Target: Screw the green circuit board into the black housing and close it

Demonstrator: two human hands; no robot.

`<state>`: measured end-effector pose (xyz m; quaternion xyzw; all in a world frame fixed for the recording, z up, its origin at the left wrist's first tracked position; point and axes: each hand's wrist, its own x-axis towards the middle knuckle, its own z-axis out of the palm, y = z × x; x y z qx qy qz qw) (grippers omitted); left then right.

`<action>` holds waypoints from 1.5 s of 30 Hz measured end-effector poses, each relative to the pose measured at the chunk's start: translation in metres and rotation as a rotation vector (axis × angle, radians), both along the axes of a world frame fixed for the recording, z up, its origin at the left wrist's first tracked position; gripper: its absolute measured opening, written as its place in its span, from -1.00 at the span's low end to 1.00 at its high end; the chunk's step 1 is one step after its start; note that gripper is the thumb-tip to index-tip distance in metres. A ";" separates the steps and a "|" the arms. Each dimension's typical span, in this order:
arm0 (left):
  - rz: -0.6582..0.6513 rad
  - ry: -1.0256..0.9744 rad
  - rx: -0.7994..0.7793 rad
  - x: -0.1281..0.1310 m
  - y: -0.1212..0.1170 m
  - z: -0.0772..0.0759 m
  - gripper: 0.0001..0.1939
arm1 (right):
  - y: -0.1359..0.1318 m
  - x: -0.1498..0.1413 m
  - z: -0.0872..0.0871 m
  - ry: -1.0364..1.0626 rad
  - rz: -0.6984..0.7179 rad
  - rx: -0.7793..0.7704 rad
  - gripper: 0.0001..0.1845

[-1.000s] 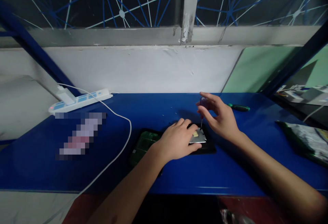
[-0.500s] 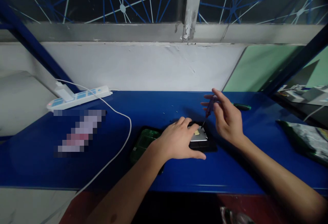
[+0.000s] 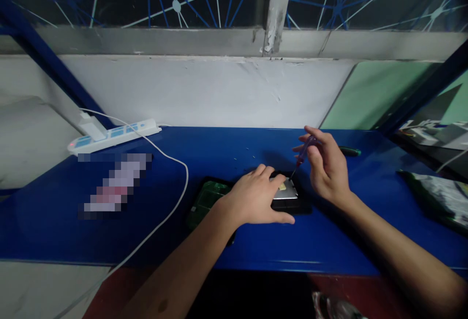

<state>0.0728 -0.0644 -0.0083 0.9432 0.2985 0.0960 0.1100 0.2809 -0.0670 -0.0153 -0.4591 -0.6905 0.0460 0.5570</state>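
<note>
A flat black device with a silver metal plate and green circuit board [image 3: 287, 193] is pressed down on the blue desk [image 3: 329, 241] by the left hand [image 3: 256, 197], whose grip lies open and spread flat across it. A thin precision screwdriver with a translucent purple handle [image 3: 302, 156] is pinched in the closed grip of the right hand [image 3: 329, 170], tilted, its tip touching the plate's far corner. A green-handled screwdriver [image 3: 349, 152] lies behind that hand, and a white power strip [image 3: 113, 136] with its white cable [image 3: 179, 182] rests at the desk's far left.

Screwdriver [image 3: 302, 157] now tilted, lifted slightly.
</note>
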 end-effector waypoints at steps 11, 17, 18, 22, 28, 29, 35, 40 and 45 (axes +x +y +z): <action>-0.012 -0.017 0.046 0.001 0.001 -0.002 -0.17 | -0.002 0.001 -0.001 0.072 0.040 -0.031 -0.53; -0.006 -0.019 0.028 0.001 0.001 -0.002 -0.15 | -0.005 -0.003 0.001 0.060 0.006 -0.007 -0.50; -0.008 -0.021 0.027 0.001 0.001 -0.002 -0.15 | -0.005 -0.003 0.000 0.060 -0.006 -0.001 -0.50; -0.007 -0.027 0.028 0.000 0.001 -0.001 -0.16 | -0.003 -0.002 0.000 0.072 -0.074 0.022 -0.50; -0.007 -0.028 0.039 0.001 0.001 -0.002 -0.15 | -0.002 0.003 0.002 0.039 -0.043 0.016 -0.60; -0.008 -0.026 0.038 0.001 0.001 -0.002 -0.15 | -0.003 0.002 0.002 0.063 -0.001 0.006 -0.58; 0.003 -0.022 0.030 0.001 0.002 -0.004 -0.13 | -0.003 -0.001 -0.001 0.111 0.064 -0.017 -0.50; 0.002 -0.021 0.023 0.001 0.001 -0.003 -0.13 | -0.002 0.002 0.002 0.023 -0.066 0.054 -0.54; -0.004 -0.026 0.031 0.001 0.001 -0.003 -0.12 | -0.003 0.003 0.004 -0.033 -0.068 0.078 -0.63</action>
